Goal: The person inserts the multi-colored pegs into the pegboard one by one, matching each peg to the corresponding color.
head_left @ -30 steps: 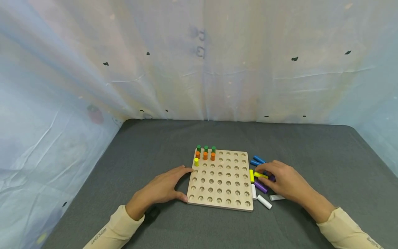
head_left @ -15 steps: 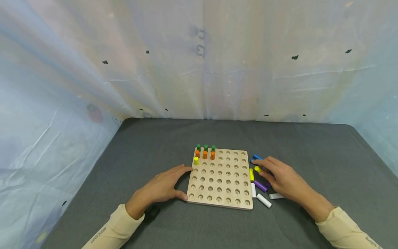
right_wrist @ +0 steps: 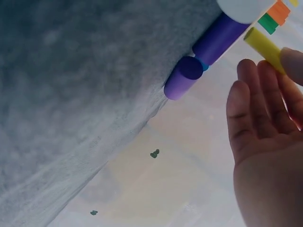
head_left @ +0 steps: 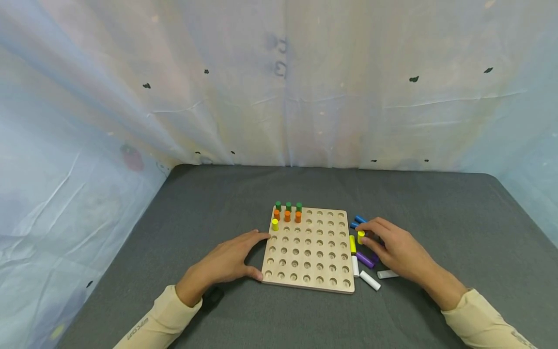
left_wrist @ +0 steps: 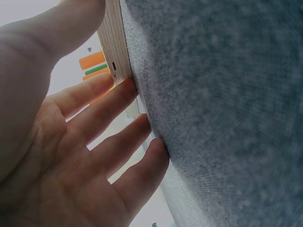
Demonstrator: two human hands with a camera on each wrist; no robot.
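Observation:
A wooden pegboard [head_left: 314, 271] with rows of round holes lies on the grey table. Green pegs [head_left: 288, 206], orange pegs [head_left: 287, 216] and one yellow peg [head_left: 275, 225] stand in its far left corner. My left hand [head_left: 226, 259] touches the board's left edge with thumb and fingertips, fingers fairly straight; the left wrist view shows the fingertips along the wooden side. Right of the board, my right hand [head_left: 398, 249] pinches another yellow peg [right_wrist: 264, 47] between thumb and fingers, held upright above the table. A further yellow peg [head_left: 352, 245] lies against the board's right edge.
Purple pegs [head_left: 364, 260], white pegs [head_left: 370, 280] and blue pegs [head_left: 360, 219] lie loose right of the board, around and below my right hand. A pale curtain [head_left: 322, 97] hangs behind the table and along its sides.
My right hand has lifted the yellow peg and turned it from lying flat to upright, shifting slightly away from me. The left hand stays at the board's edge.

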